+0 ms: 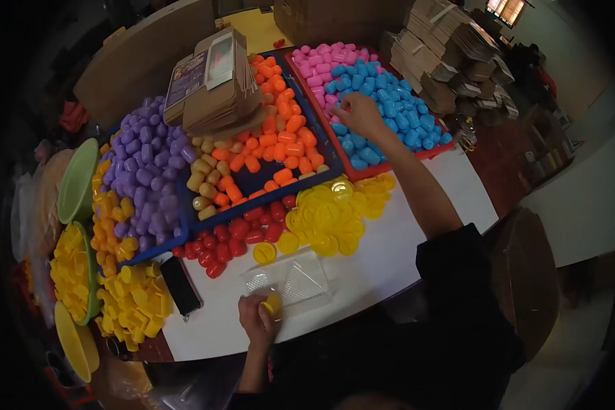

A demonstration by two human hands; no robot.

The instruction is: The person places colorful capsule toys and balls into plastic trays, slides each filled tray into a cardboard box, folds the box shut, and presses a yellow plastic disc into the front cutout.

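Note:
My left hand (258, 320) is closed on a small yellow piece (272, 304) near the table's front edge. It is beside a clear plastic tray (305, 279) lying on the white tabletop. My right hand (357, 113) reaches over the red tray (417, 154), where the pink capsules (314, 70) meet the blue capsules (393, 102). Its fingers are bent together over the capsules; what they hold, if anything, is too small to make out. Yellow discs (324, 217) are heaped between the red tray and the clear tray, and red capsules (236, 236) lie left of them.
A blue tray (253, 200) holds orange and tan capsules, with stacked flat cartons (219, 89) over it. Purple capsules (143, 174) fill the left side. A black phone (180, 285), yellow pieces (135, 304) and a green bowl (79, 181) are nearby. More cardboard (427, 58) stands at the back right.

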